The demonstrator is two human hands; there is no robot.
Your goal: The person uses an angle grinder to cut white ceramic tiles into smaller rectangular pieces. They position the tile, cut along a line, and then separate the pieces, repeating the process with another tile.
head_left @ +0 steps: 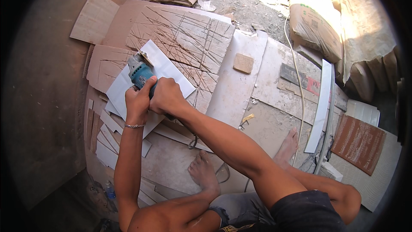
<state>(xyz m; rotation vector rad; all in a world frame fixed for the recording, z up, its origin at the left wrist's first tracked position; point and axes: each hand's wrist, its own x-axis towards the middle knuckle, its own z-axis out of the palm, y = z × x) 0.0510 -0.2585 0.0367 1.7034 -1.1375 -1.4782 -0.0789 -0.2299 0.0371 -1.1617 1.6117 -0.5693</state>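
And here's the angle grinder [142, 75], teal-bodied with a dull grey metal gear head, held at a slant over the white tile [171, 74], its head toward the tile's far corner; the thin cutting disc [146, 58] shows nearly edge-on, just short of that corner; whether it touches the surface or spins, the view can't tell; the grinder's rear is mostly covered; and the tile itself, smooth, pale and straight-edged, lies face up, turned like a diamond, right corner bare, nearer part partly hidden from view.
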